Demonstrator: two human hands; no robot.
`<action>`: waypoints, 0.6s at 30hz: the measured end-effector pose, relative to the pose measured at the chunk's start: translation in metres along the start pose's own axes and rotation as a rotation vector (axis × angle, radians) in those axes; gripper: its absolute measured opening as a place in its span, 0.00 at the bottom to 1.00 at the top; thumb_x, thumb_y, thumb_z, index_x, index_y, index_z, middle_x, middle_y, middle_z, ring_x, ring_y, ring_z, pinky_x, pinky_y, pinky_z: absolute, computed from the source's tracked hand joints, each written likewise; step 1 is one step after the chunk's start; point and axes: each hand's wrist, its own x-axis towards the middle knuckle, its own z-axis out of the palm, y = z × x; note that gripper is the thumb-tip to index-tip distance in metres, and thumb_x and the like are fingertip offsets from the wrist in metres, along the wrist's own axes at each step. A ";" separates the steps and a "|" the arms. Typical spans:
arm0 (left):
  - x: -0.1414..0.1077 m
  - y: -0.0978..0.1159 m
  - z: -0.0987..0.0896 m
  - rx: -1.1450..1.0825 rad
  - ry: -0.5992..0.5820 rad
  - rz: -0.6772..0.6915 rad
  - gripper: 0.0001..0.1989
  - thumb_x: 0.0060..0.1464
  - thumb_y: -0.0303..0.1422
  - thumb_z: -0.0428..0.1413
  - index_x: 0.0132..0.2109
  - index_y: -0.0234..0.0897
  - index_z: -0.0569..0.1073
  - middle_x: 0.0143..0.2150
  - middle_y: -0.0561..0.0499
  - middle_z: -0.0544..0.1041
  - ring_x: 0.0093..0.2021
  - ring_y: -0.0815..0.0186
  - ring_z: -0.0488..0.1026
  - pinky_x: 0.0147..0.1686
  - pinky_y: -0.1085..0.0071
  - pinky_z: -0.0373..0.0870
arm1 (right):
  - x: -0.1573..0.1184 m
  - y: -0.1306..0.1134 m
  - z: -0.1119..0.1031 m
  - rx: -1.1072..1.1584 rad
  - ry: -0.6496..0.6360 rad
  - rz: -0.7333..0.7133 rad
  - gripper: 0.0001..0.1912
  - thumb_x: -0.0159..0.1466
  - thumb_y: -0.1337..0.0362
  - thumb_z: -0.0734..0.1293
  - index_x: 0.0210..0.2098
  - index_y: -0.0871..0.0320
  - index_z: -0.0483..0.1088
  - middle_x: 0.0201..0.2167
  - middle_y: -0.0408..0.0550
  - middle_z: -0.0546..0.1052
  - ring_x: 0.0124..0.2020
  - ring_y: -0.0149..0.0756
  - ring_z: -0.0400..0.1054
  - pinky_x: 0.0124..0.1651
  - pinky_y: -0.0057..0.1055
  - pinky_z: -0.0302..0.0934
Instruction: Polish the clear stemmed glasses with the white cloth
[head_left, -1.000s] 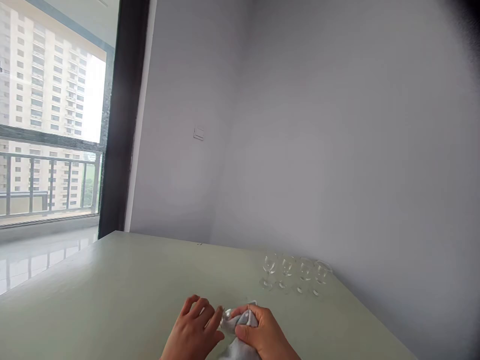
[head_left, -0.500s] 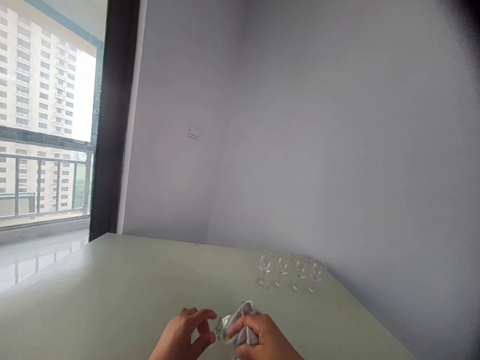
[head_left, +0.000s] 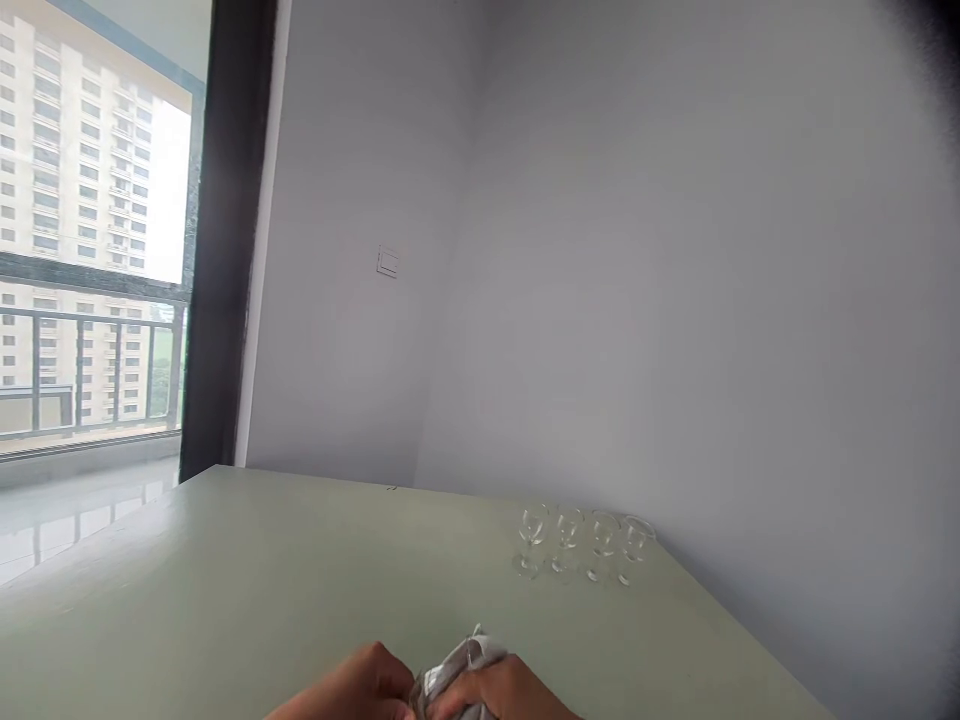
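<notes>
At the bottom edge, my right hand (head_left: 499,690) is closed around a light grey-white cloth (head_left: 480,650), which is bunched up in its fingers. A clear stemmed glass (head_left: 417,692) shows only in part between my hands, with the cloth against it. My left hand (head_left: 375,682) has its fingers curled in on the glass from the left. The fingertips of both hands nearly meet, and the lower parts of the hands run out of the frame. Most of the held glass is hidden by the cloth and fingers.
Several clear stemmed glasses stand upright in a row, the leftmost glass (head_left: 533,540) included, near the far right edge of the pale green table (head_left: 285,570). Grey walls (head_left: 600,300) rise behind it. A window (head_left: 90,250) is at the left.
Both hands have moved down and slightly left, towards the bottom edge. My left fingers, spread apart beside the glass before, are now curled in on it. The cloth stays in my right hand.
</notes>
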 end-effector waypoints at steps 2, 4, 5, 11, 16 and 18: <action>0.001 0.004 0.002 0.181 0.145 0.108 0.12 0.54 0.38 0.52 0.30 0.39 0.76 0.20 0.55 0.73 0.21 0.67 0.69 0.21 0.74 0.62 | 0.002 0.007 -0.001 0.043 0.113 0.104 0.13 0.48 0.63 0.70 0.35 0.50 0.78 0.34 0.44 0.79 0.37 0.41 0.70 0.38 0.30 0.58; 0.004 0.010 0.004 0.527 0.436 0.288 0.08 0.53 0.32 0.54 0.40 0.41 0.75 0.28 0.53 0.78 0.31 0.62 0.74 0.37 0.67 0.67 | 0.008 0.017 0.002 0.182 0.277 0.229 0.14 0.46 0.65 0.70 0.35 0.54 0.77 0.30 0.45 0.77 0.31 0.38 0.68 0.33 0.29 0.56; 0.005 0.013 0.005 0.691 0.582 0.376 0.12 0.53 0.29 0.54 0.45 0.41 0.73 0.33 0.52 0.78 0.37 0.59 0.74 0.47 0.61 0.64 | 0.011 0.022 0.006 0.304 0.351 0.259 0.16 0.45 0.65 0.70 0.35 0.56 0.76 0.27 0.45 0.75 0.28 0.35 0.66 0.31 0.29 0.54; 0.003 0.015 0.000 0.945 0.837 0.574 0.16 0.53 0.20 0.49 0.49 0.36 0.69 0.31 0.53 0.76 0.35 0.64 0.72 0.59 0.51 0.45 | 0.023 0.029 0.029 0.731 0.375 0.173 0.24 0.43 0.57 0.73 0.38 0.61 0.73 0.23 0.43 0.71 0.22 0.29 0.59 0.28 0.27 0.52; 0.002 0.002 -0.009 0.622 0.542 0.441 0.14 0.52 0.37 0.57 0.47 0.40 0.69 0.27 0.55 0.76 0.26 0.67 0.70 0.41 0.68 0.62 | 0.017 0.015 0.015 0.052 0.147 -0.061 0.18 0.51 0.69 0.67 0.41 0.49 0.74 0.41 0.44 0.76 0.38 0.36 0.69 0.39 0.27 0.58; 0.005 0.001 -0.004 0.378 0.370 0.288 0.15 0.49 0.46 0.57 0.39 0.41 0.73 0.25 0.55 0.75 0.26 0.67 0.68 0.30 0.72 0.61 | 0.014 0.011 0.001 -0.151 0.002 -0.240 0.18 0.55 0.71 0.64 0.41 0.47 0.74 0.42 0.40 0.77 0.43 0.36 0.69 0.43 0.26 0.58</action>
